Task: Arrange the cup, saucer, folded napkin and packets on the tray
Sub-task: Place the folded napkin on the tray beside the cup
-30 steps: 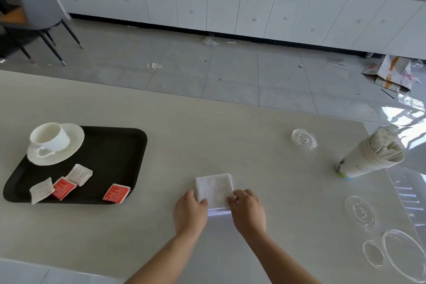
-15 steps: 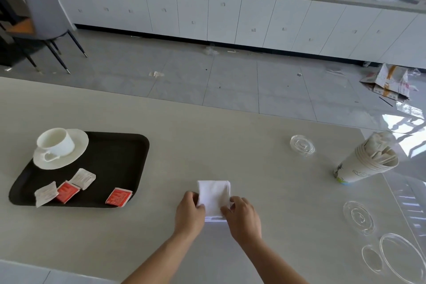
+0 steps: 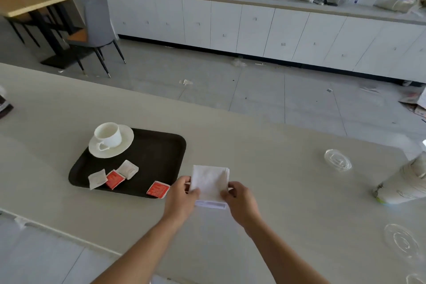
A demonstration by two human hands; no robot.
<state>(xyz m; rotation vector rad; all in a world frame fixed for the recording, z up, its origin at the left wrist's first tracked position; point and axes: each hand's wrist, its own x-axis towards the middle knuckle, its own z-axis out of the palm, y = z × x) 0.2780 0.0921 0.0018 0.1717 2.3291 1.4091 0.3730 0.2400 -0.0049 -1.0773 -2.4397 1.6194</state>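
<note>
A folded white napkin [image 3: 209, 182] is just right of the black tray [image 3: 156, 157], held at its near corners. My left hand [image 3: 182, 198] pinches its left edge and my right hand [image 3: 239, 200] pinches its right edge. On the tray's far left corner a white cup [image 3: 108, 134] stands on a white saucer [image 3: 125, 143]. Several packets lie along the tray's near side: two white ones [image 3: 98, 178] [image 3: 128, 169] and two red ones [image 3: 114, 178] [image 3: 158, 189].
Clear plastic lids [image 3: 337, 159] [image 3: 402, 241] lie on the light counter [image 3: 276, 145] at the right. A stack of paper cups [image 3: 405, 182] lies on its side near the right edge. Beyond the counter are floor, white cabinets and a grey chair [image 3: 96, 27].
Both hands have carried the napkin leftward toward the tray's right edge. The camera has tilted up and turned, so the tray now sits nearer the middle of the view.
</note>
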